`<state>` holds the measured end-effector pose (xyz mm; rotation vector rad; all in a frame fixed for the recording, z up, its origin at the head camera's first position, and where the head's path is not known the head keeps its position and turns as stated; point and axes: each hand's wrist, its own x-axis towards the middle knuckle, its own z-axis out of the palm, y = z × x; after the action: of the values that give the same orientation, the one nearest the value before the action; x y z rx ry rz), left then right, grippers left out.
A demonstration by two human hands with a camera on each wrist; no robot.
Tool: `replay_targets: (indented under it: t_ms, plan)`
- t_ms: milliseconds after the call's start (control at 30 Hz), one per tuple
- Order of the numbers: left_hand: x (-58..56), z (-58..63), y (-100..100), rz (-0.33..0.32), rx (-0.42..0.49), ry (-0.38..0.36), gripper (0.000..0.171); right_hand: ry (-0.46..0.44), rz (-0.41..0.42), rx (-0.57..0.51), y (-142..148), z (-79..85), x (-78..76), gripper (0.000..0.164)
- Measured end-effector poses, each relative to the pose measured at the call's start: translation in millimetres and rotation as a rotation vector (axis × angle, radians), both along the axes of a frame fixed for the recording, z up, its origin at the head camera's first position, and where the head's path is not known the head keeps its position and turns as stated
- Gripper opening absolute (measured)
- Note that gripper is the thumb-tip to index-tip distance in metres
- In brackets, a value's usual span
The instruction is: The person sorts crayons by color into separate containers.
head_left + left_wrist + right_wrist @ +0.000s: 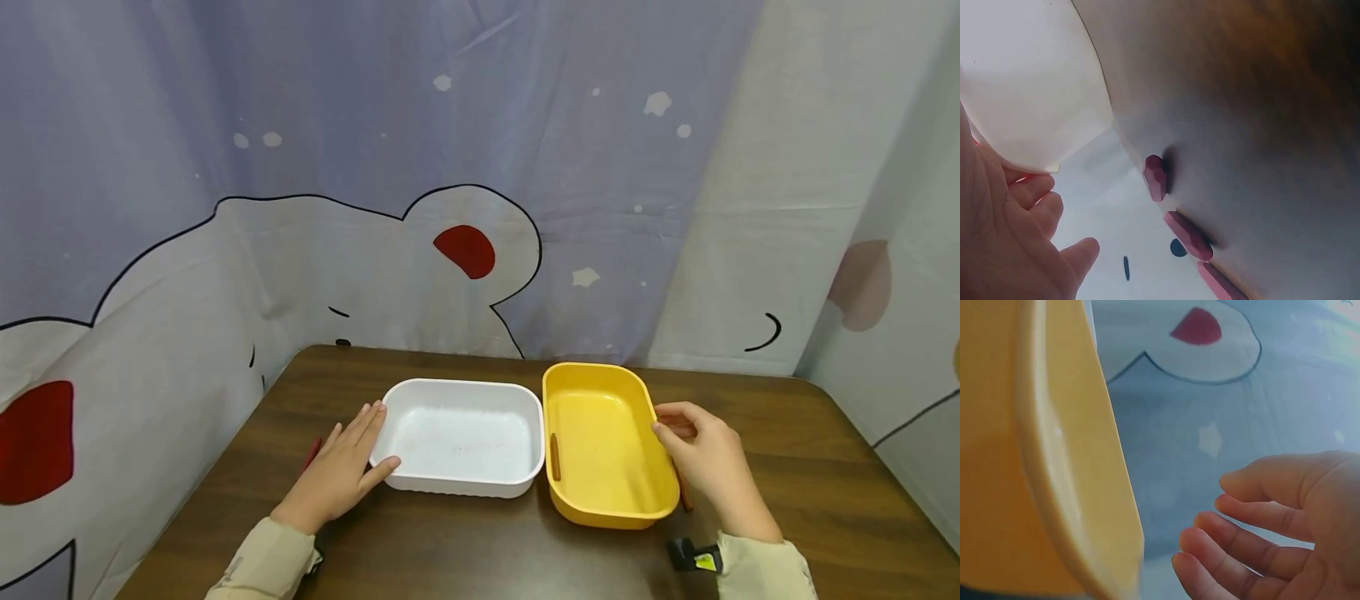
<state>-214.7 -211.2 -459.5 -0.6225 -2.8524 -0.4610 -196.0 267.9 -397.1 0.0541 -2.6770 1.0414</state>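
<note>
A white plastic basin [457, 442] stands on the table, with a yellow basin [607, 450] right beside it. My left hand [337, 471] rests with its fingers straight against the white basin's left rim. By the yellow basin's right rim is my right hand [705, 454], its thumb and fingers loosely bent and empty in the right wrist view. Inside the yellow basin, at its left wall, lies a brown stick-like piece [555, 457]. Several dark red faceted pieces [1188, 235] lie on the table by the left hand, mostly hidden from the head view.
The brown wooden table [480, 550] reaches back to a patterned curtain [360, 275], which also hangs along both sides. Another brown piece [686, 492] shows partly behind the yellow basin's right wall. A small black device [693, 557] sits at the right sleeve.
</note>
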Motion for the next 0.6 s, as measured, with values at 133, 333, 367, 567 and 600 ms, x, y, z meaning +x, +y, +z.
replay_targets:
  t_ms: [133, 333, 367, 567, 600]
  plan:
    - [-0.5, -0.2, 0, -0.001, 0.001, 0.001, 0.078, -0.005, -0.031, 0.014, 14, -3.9, -0.7, 0.031]
    - [-0.7, -1.8, -1, 0.0, -0.001, 0.002, 0.079, -0.072, -0.054, 0.04, 36, -14.3, -4.4, 0.037]
    - [-0.9, -2.2, -1, 0.0, -0.002, 0.003, 0.079, -0.085, -0.056, 0.045, 39, -16.1, -5.2, 0.037]
    - [-1.6, -2.5, 0, 0.002, 0.003, -0.002, 0.078, -0.117, -0.065, 0.076, 54, -26.8, -8.5, 0.037]
    - [-1.6, -2.2, 0, 0.002, 0.004, -0.004, 0.078, -0.122, -0.069, 0.085, 55, -28.5, -9.0, 0.037]
